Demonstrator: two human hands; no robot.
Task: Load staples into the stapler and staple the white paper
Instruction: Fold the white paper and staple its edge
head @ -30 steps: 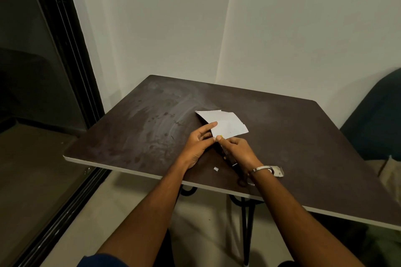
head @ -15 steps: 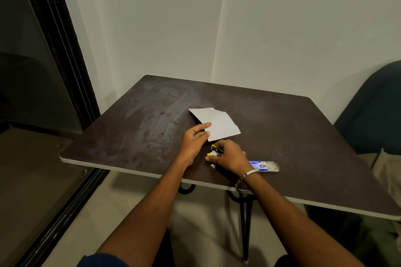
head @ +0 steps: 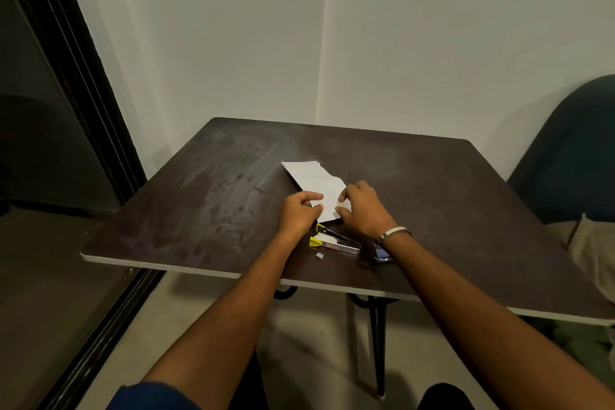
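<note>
The folded white paper [head: 312, 180] lies on the dark table [head: 206, 196]. My left hand [head: 298, 211] pinches its near left edge, and my right hand [head: 362, 208] grips its near right edge. Just behind my wrists, the black and yellow stapler [head: 334, 241] lies on the table, sprung open, with neither hand touching it. A small loose strip of staples [head: 319, 255] rests close to the table's front edge. A blue and white staple box [head: 381, 254] shows partly under my right wrist.
The table stands in a corner, with white walls behind it. A dark window frame [head: 83, 83] runs along the left. A dark chair [head: 572, 150] with beige cloth on it sits at the right. Black table legs [head: 376, 343] show below.
My right hand let go of the stapler, left it on the table and moved forward onto the paper. My left hand has stayed on the paper's edge.
</note>
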